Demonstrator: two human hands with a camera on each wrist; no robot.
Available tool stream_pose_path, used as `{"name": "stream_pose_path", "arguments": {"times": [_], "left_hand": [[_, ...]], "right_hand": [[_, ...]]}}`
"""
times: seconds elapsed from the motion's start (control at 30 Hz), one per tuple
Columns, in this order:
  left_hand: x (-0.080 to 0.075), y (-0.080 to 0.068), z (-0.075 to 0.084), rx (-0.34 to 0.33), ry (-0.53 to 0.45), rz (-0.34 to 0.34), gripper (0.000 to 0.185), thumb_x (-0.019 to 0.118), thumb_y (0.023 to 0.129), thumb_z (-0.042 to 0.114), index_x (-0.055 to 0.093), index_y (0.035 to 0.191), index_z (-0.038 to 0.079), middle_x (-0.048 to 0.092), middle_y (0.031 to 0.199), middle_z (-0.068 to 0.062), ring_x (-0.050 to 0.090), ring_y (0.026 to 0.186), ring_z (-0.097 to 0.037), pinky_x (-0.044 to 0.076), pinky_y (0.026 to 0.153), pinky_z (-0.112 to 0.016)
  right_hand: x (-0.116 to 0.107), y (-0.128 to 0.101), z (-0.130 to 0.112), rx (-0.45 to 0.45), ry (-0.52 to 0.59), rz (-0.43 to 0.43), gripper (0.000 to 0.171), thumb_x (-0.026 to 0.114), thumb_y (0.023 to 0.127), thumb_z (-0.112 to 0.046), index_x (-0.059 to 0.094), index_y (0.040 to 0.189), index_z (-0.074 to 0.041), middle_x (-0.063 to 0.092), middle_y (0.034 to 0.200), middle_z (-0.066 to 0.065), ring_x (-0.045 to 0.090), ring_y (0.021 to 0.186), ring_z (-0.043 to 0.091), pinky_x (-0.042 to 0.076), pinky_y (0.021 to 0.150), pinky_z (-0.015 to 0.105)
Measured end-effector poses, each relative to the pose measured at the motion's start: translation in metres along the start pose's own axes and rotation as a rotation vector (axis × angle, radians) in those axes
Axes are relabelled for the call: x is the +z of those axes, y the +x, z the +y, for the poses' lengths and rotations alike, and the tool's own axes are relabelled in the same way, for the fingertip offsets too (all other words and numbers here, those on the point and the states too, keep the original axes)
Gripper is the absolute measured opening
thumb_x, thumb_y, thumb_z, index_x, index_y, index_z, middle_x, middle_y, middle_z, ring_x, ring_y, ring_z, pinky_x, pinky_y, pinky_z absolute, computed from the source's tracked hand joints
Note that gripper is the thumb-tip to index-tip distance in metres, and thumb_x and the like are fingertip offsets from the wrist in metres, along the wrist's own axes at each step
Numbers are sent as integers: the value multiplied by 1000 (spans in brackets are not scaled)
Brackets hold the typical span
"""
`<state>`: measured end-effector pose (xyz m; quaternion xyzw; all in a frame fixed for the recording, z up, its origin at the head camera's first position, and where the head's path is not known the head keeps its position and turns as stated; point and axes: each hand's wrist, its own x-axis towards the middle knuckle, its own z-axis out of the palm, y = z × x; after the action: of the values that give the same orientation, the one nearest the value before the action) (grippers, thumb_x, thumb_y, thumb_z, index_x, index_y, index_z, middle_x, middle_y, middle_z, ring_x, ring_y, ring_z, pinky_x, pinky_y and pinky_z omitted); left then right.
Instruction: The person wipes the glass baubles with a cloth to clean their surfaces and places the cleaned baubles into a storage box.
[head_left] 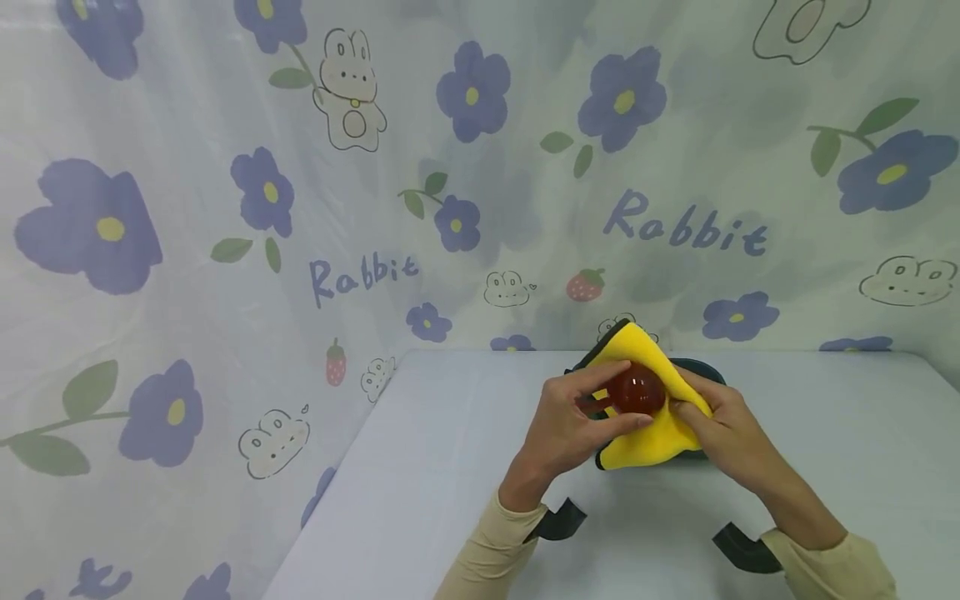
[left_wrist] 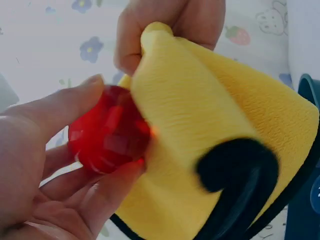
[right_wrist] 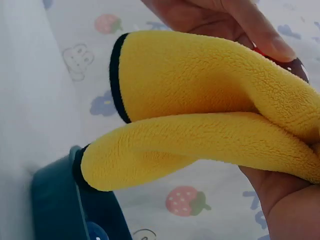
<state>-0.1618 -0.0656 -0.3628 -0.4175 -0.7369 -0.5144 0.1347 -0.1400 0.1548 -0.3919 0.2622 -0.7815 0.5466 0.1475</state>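
Two hands meet above the tabletop point(head_left: 465, 467), both busy with one small thing. The left hand point(head_left: 558, 433) has its grip pinched on a glossy red ball point(head_left: 637, 392), thumb over the top and fingers curled beneath it, as the left wrist view shows plainly. The right hand point(head_left: 731, 433) has its grip closed on a yellow cloth point(head_left: 660, 437) with a dark trimmed edge, fingers curled round its folds, and presses that cloth against the right side of the red ball, so that cloth and ball touch. The cloth drapes over and below the ball, one corner standing up behind it and another hanging down between the wrists. The ball sits in the air between the two hands, well above the surface, not resting on anything but the fingers. Just behind and under the hands stands a dark teal container point(head_left: 708, 371), mostly hidden by the cloth; its rim shows in the right wrist view at lower left. Both forearms wear beige sleeves point(head_left: 487, 554) with dark wrist straps point(head_left: 558, 521). Behind the tabletop hangs a pale curtain point(head_left: 225, 208) printed with purple flowers, strawberries, rabbits and the word "Rabbit".
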Motion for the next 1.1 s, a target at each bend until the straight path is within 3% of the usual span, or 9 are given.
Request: {"name": "stream_pose_path", "arguments": {"times": [0.13,0.4,0.57,0.77,0.97,1.1], "left_hand": [[1,1,0,26,1,51,53,83,87,7,64,137,6,73,127,-12,73,108,-14,63,82,-23],[5,2,-5,20,-61,171,53,84,87,12,65,137,10,72,127,-10,72,110,-13,64,82,-29],[6,1,-9,-53,-68,207,59,84,88,18,61,142,11,69,128,-10,71,111,-15,63,83,-27],[4,0,-11,-138,-44,207,65,83,88,33,59,146,15,67,128,-7,71,109,-13,63,85,-25],[1,-1,-9,-199,-35,203,71,80,86,47,60,145,11,69,132,-9,73,113,-14,61,91,-24],[1,-1,-8,-263,-49,204,69,81,86,45,61,143,11,70,133,-9,74,114,-17,61,92,-25]], "right_hand": [[2,-1,-1,9,64,-9,40,48,105,1,49,145,10,65,95,-9,64,69,15,60,63,25],[8,0,-6,64,116,1,40,50,105,-1,49,144,11,67,92,-7,66,69,16,61,63,26],[9,1,-11,106,63,29,44,52,104,-2,48,146,11,67,93,2,64,69,14,59,62,25],[8,1,-17,151,-14,59,49,53,103,-3,45,149,10,68,106,21,62,71,11,59,64,23],[8,0,-21,177,-61,70,51,54,102,-2,44,151,8,69,115,24,61,70,10,58,64,22],[7,-1,-24,168,-94,89,52,55,101,-2,45,151,6,69,115,25,59,68,11,57,61,22]]}}
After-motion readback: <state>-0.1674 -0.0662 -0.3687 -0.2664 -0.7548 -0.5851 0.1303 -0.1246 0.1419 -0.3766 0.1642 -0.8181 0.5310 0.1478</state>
